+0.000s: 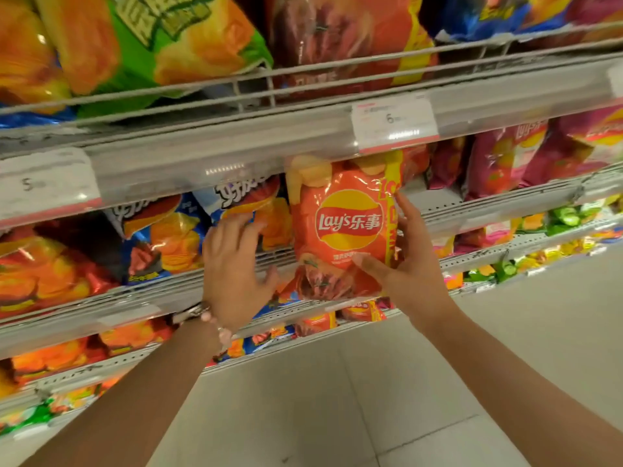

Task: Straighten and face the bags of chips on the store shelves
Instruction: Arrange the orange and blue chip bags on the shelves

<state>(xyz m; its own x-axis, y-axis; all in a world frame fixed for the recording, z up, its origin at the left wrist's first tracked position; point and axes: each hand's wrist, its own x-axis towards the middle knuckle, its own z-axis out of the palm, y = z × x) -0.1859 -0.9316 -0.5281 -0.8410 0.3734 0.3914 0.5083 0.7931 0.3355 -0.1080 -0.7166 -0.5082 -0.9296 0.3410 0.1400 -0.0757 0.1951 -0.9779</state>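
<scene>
At frame centre my right hand [409, 261] grips the bag [344, 227]; my left hand [232, 264] hovers spread, empty. A loose grip may drop it off the shelf [505, 210].

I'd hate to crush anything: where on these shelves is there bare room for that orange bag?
A bare strip of shelf lies right of the orange Lay's bag, before the purple bags. Left is crowded: blue bags pack behind the left hand. The right hand holds the bag.

Both forearms are bare (no sleeves), and the left wrist wears a beaded bracelet [215, 323] with pale pink beads.
</scene>
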